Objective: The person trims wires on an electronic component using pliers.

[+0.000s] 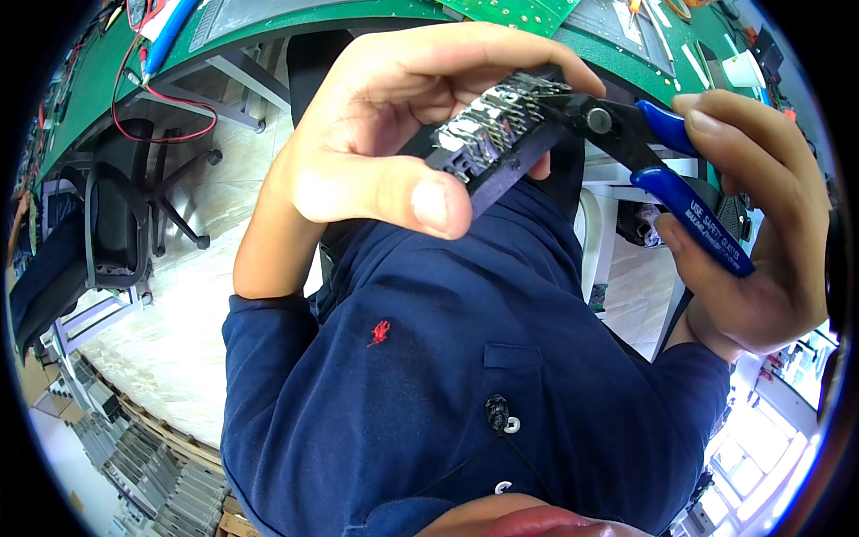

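My left hand (376, 127) grips a dark block-shaped electronic component (500, 137) between thumb and fingers, above my lap. Many thin metal pins stick up from its upper face, some of them bent or uneven. In my right hand (758, 201) is a pair of flush cutters (631, 141) with blue handles and a round metal pivot; one handle bears writing. The handles are spread apart. The black jaws reach the pins at the block's far right end; whether the blades touch a pin is too small to tell.
A green-topped workbench (590, 50) runs along the far side, with a green circuit board (517, 15), a white cup (741, 69) and a blue pen-like tool (166, 39). A red cable (134, 137) hangs over its edge. At left stands a black office chair (121, 208).
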The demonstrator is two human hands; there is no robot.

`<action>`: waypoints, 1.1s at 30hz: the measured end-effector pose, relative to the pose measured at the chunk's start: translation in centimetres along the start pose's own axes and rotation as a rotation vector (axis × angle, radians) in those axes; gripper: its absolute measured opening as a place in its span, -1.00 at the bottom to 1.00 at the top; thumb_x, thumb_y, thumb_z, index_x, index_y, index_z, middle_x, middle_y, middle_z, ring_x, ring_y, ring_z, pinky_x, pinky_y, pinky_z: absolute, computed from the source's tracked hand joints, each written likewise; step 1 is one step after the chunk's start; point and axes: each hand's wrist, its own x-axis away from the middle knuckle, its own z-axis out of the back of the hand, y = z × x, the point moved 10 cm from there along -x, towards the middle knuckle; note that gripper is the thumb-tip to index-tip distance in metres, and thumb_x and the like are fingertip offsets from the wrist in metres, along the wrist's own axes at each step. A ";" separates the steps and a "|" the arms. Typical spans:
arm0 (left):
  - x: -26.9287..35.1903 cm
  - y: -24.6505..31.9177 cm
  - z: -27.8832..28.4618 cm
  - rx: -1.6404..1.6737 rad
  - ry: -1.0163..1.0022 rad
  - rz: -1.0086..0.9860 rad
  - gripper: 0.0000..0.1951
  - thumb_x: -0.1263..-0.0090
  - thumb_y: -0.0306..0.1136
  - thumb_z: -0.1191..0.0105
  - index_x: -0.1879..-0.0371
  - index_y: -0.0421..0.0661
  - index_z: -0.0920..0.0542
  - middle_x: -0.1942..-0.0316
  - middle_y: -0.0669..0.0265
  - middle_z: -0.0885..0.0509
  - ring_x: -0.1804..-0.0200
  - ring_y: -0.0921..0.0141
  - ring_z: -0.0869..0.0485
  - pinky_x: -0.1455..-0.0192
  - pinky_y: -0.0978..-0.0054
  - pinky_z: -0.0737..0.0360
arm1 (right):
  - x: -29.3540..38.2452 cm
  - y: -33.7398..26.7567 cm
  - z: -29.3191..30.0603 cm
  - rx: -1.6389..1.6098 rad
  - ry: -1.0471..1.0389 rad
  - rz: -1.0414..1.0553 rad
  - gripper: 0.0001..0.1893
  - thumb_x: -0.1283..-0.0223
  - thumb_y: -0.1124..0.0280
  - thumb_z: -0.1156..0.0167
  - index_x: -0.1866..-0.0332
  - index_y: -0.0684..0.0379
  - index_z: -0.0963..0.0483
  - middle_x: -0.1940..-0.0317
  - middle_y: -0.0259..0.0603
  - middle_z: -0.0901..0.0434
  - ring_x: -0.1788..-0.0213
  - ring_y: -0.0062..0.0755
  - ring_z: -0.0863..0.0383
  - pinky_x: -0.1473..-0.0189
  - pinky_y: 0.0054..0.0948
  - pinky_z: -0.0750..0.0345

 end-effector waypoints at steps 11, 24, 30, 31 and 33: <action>0.1 -1.3 -0.8 -0.026 -0.158 0.206 0.32 0.30 0.68 -0.07 -0.06 -0.57 -0.40 0.30 -0.06 -0.64 0.41 0.31 -0.72 0.42 0.54 -0.71 | 0.3 -0.2 0.3 0.006 0.066 -0.002 -0.39 0.43 0.69 -0.45 0.03 0.30 -0.57 0.10 0.10 -0.67 0.15 -0.22 -0.70 0.24 -0.56 -0.52; -0.1 -1.0 -1.0 0.028 -0.129 0.193 0.30 0.25 0.59 -0.19 -0.16 -0.55 -0.33 0.30 -0.13 -0.65 0.40 0.29 -0.72 0.39 0.54 -0.69 | 0.3 0.4 0.7 -0.006 -0.020 -0.024 -0.40 0.28 0.64 -0.42 -0.06 0.36 -0.51 0.04 0.16 -0.64 0.03 -0.08 -0.67 0.17 -0.50 -0.50; -0.3 -0.9 -0.9 0.031 -0.121 0.168 0.19 0.22 0.45 -0.22 -0.15 -0.50 -0.31 0.29 -0.13 -0.64 0.38 0.30 -0.72 0.37 0.54 -0.69 | 0.7 0.8 1.2 0.069 -0.094 0.014 -0.34 0.25 0.58 -0.41 -0.15 0.35 -0.45 0.00 0.15 -0.62 -0.01 -0.07 -0.64 0.14 -0.47 -0.50; -0.3 -0.9 -1.0 0.032 -0.122 0.166 0.17 0.21 0.43 -0.22 -0.15 -0.49 -0.31 0.28 -0.14 -0.64 0.38 0.30 -0.72 0.36 0.54 -0.69 | 0.7 0.7 1.1 0.079 -0.095 0.033 -0.33 0.26 0.57 -0.42 -0.15 0.34 -0.45 -0.01 0.15 -0.62 -0.02 -0.06 -0.64 0.14 -0.47 -0.50; -0.3 -0.9 -0.9 0.028 -0.118 0.157 0.13 0.20 0.38 -0.23 -0.15 -0.48 -0.30 0.28 -0.14 -0.63 0.38 0.30 -0.72 0.36 0.53 -0.69 | 0.7 0.5 0.8 0.115 -0.101 0.045 -0.33 0.26 0.55 -0.42 -0.15 0.31 -0.45 0.00 0.14 -0.62 -0.02 -0.05 -0.64 0.13 -0.46 -0.50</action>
